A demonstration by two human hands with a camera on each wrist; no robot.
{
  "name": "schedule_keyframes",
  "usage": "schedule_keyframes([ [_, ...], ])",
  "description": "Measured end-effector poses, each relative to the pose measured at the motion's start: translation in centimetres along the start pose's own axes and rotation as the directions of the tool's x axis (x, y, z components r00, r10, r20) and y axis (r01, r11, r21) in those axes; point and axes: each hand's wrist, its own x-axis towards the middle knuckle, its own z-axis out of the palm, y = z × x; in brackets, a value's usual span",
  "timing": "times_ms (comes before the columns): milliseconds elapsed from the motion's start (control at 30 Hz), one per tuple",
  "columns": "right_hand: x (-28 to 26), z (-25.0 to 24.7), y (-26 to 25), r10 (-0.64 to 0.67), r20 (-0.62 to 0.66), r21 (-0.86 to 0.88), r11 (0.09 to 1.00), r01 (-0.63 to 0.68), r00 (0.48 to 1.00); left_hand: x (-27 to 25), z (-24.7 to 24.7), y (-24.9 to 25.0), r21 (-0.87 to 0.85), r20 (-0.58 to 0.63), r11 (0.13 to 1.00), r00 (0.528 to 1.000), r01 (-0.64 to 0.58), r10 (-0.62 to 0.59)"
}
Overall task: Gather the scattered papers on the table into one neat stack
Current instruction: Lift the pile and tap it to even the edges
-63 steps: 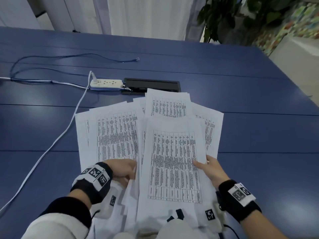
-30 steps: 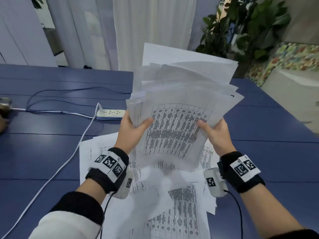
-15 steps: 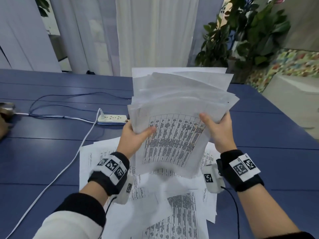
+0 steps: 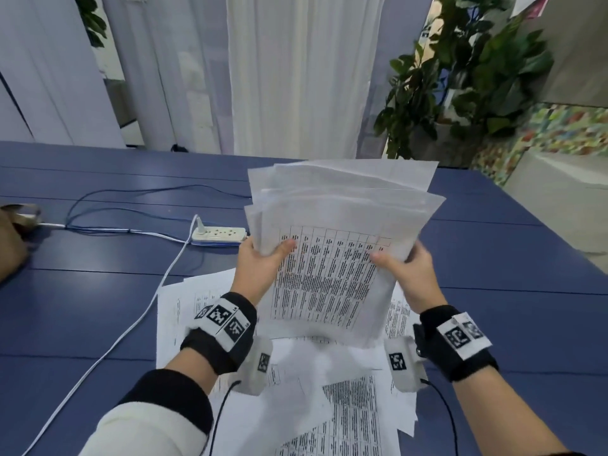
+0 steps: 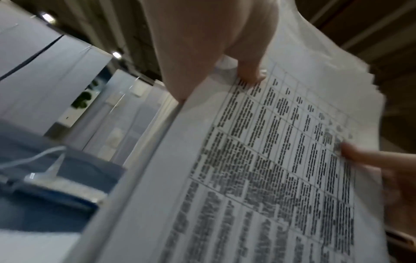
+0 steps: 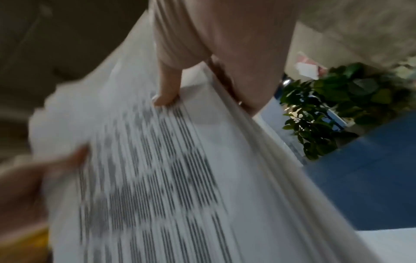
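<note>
An uneven bundle of printed papers [image 4: 332,258] stands nearly upright above the blue table [image 4: 82,301], its top edges fanned out. My left hand [image 4: 260,261] grips its left edge, thumb on the front sheet. My right hand [image 4: 406,268] grips the right edge the same way. The left wrist view shows the bundle [image 5: 258,178] with my left hand's thumb [image 5: 249,71] pressed on the printed table; the right wrist view shows the bundle [image 6: 157,178] blurred, with my right hand's thumb [image 6: 167,92] on it. Several more sheets [image 4: 296,390] lie scattered flat on the table beneath.
A white power strip [image 4: 218,234] lies left of the bundle, its white cable [image 4: 98,353] running toward the near left edge. Thin blue wires [image 4: 108,199] loop behind it. A brown object [image 4: 13,238] sits at the far left. Potted plants [image 4: 460,77] stand beyond the table.
Both hands lifted a bundle of sheets off the table and stood it upright. Over the last second the bundle has come lower and its top edges have drawn closer together.
</note>
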Motion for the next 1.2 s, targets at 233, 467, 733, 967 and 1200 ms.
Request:
schedule_keyframes([
  [233, 0.0, 0.1, 1.3, 0.024, -0.005, -0.001, 1.000, -0.024, 1.000, 0.0, 1.2, 6.8, -0.092, -0.054, 0.929, 0.933, -0.359, 0.355],
  [467, -0.2, -0.9, 1.2, 0.029, 0.038, -0.002, 1.000, -0.029, 0.999, 1.2, 1.9, 8.1, 0.024, -0.084, 0.848, 0.844, -0.530, 0.530],
  [733, 0.0, -0.3, 2.3, 0.095, 0.047, -0.010, 0.995, -0.095, 0.994, 0.9, 0.3, 5.9, -0.126, -0.047, 0.934, 0.943, -0.334, 0.331],
  [967, -0.8, 0.1, 3.9, 0.175, -0.020, 0.041, 0.984, -0.174, 0.984, 0.6, -0.1, 3.2, -0.256, 0.047, 0.942, 0.971, -0.216, 0.235],
  [1200, -0.7, 0.9, 1.8, 0.092, -0.078, 0.102, 0.991, -0.083, 0.993, -0.3, 0.5, 1.3, 0.037, 0.006, 0.997, 0.997, -0.072, 0.072],
])
